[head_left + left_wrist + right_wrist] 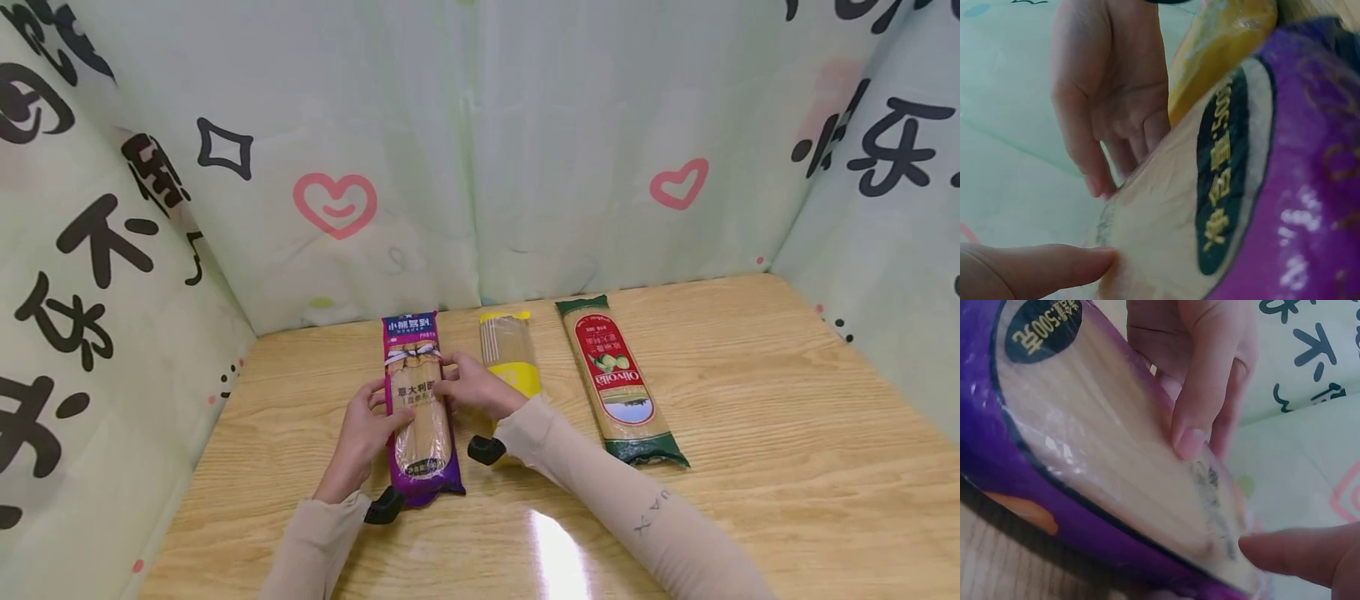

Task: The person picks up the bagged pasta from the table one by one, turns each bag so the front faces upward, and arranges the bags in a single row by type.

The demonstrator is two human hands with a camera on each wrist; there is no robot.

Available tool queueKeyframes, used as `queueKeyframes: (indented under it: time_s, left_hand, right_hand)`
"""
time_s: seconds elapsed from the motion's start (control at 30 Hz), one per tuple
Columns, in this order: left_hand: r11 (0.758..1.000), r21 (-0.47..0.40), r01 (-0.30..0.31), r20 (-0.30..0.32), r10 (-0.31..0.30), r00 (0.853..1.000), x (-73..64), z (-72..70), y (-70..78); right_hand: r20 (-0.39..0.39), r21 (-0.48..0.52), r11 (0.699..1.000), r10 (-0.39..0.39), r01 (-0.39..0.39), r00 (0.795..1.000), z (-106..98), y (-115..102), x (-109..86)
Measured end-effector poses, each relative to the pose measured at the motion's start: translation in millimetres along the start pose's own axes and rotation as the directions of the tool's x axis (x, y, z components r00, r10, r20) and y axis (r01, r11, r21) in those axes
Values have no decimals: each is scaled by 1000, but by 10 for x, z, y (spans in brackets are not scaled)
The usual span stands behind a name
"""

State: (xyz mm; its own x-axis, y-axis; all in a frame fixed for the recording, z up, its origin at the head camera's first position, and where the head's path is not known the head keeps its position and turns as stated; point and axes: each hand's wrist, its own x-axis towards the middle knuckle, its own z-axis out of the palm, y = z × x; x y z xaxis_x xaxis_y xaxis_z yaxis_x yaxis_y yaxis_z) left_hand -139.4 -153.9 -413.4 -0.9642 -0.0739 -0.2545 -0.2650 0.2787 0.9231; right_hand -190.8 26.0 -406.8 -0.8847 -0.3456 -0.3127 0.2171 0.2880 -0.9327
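A purple pack of spaghetti (423, 442) with a clear window lies lengthwise on the table, between both hands. My left hand (365, 433) grips its left side, thumb over the window and fingers at the edge. From the right, my right hand (480, 386) holds the upper half of the pack, its thumb on the front. In the left wrist view, the purple spaghetti pack (1297, 162) fills the right side, with the left thumb against the film. The right wrist view has the left hand (1210, 381) across the far edge of the pack.
A yellow and clear pasta pack (506, 342) lies right of the purple one, partly covered by the right hand and forearm. Farther right is a green and red spaghetti pack (622, 375), set at a slant. A printed curtain (525, 167) borders the wooden table (787, 433).
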Motion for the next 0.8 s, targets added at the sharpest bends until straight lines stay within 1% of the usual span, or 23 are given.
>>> queueKeyframes:
  time_s: [0.17,0.27,0.4,0.5,0.57,0.73,0.8]
  left_hand:
    - [998,66,-5,3,5,1000,16,4,-60]
    - [997,78,-2,4,1,1000,21,-16,-79]
    - [995,93,-26,-7,26,1000,27,-66,-68]
    - [994,91,-54,-18,56,998,23,-101,-60]
    - [995,76,-69,-13,71,997,22,-114,-61]
    - [996,53,-70,1,70,998,21,-114,-59]
    - [996,52,-71,3,71,997,20,-114,-50]
  right_hand:
    - [21,-44,998,36,-35,999,1,41,-31]
    - [32,-51,998,30,-28,999,-3,33,-45]
    - [26,-120,993,16,-13,1000,-26,9,-56]
    - [20,-155,988,5,-2,1000,-51,-3,-77]
    - [20,-146,989,-3,5,1000,-68,-11,-99]
    - [37,-142,990,-23,28,999,-93,-42,-146]
    - [45,-155,987,-37,44,998,-98,-49,-150]
